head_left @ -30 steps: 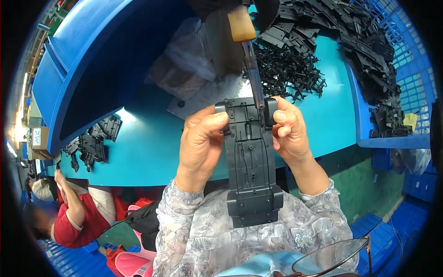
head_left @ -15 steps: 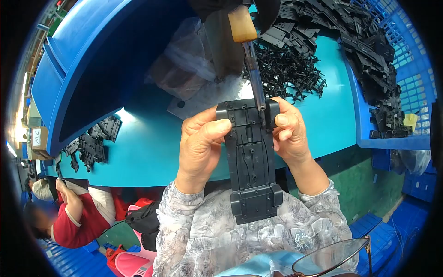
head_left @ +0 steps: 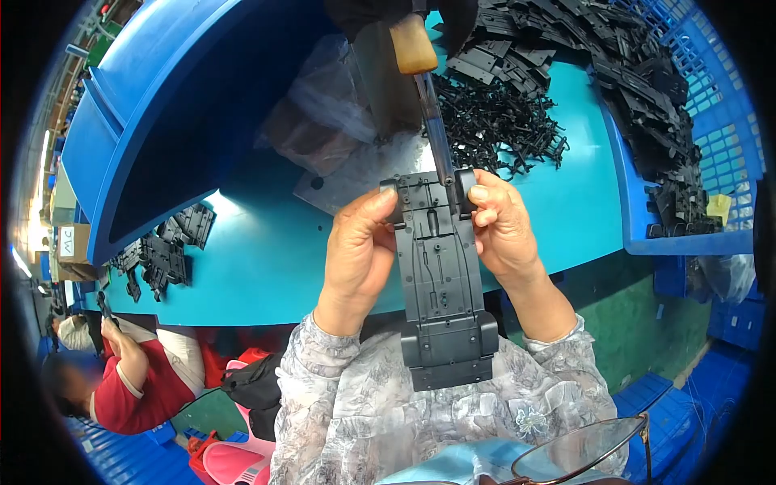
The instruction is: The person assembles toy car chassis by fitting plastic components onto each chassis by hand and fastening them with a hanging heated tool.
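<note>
Both hands hold a long black plastic chassis (head_left: 440, 275) with wheel-arch-like lugs, raised ribs and small holes, its far end pointing away from me. My left hand (head_left: 360, 250) grips the far left corner, thumb on the lug. My right hand (head_left: 505, 226) pinches the far right corner, fingers curled round the edge. The metal shaft of a fixed driver-like tool (head_left: 435, 129), with a yellowed block (head_left: 413, 44) round its upper part, comes down to the chassis's far right part. Whether its tip touches the plastic I cannot tell.
A pile of small black parts (head_left: 505, 129) lies on the teal table (head_left: 566, 218). More black plates fill a blue crate (head_left: 687, 249) at right. A big blue bin (head_left: 133, 162) leans at left beside several black parts (head_left: 162, 255). A person in red (head_left: 145, 388) sits at left.
The chassis has shifted and turned slightly under the tool, its face now more toward me. My left thumb has moved from its face out to the corner lug. The tool shaft appears slightly further left.
</note>
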Demonstrator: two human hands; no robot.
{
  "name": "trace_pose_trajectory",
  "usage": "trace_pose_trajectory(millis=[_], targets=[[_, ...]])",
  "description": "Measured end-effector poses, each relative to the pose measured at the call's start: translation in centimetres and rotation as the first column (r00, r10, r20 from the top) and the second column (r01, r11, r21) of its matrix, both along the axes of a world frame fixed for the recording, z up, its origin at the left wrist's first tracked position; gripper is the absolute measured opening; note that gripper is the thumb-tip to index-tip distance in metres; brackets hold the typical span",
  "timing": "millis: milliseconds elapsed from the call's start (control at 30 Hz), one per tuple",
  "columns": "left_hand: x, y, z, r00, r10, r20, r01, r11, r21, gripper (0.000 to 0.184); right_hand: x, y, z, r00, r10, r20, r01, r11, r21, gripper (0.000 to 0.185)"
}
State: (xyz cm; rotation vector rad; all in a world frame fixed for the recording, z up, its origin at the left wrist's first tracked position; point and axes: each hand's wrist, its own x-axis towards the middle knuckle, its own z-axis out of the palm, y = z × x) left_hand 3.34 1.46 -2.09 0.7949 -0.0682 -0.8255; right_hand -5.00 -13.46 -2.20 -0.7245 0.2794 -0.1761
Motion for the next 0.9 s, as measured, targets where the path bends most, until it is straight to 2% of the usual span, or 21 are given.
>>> trace_pose_trajectory(millis=[167, 300, 567, 900], targets=[[-1.1, -0.5, -0.4, 0.997, -0.050, -0.052, 0.048, 0.998, -0.033, 0.024, -1.2, -0.9, -0.8, 1.000, 0.011, -0.006, -0.011, 1.000, 0.001, 0.021], [-1.8, -0.6, -0.7, 0.993, -0.099, -0.069, 0.097, 0.995, -0.031, 0.025, -2.1, -0.6, -0.8, 0.990, -0.102, -0.096, 0.100, 0.995, -0.024, 0.020], [-2.4, -0.9, 0.2, 0.989, -0.140, -0.048, 0.136, 0.989, -0.063, 0.029, -3.2, -0.6, 0.2, 0.993, -0.110, -0.039, 0.109, 0.994, -0.026, 0.022], [-2.8, -0.9, 0.6, 0.981, -0.194, 0.013, 0.194, 0.981, 0.000, 0.030, -4.3, -0.5, 0.5, 0.990, -0.144, -0.014, 0.143, 0.987, -0.068, 0.023]])
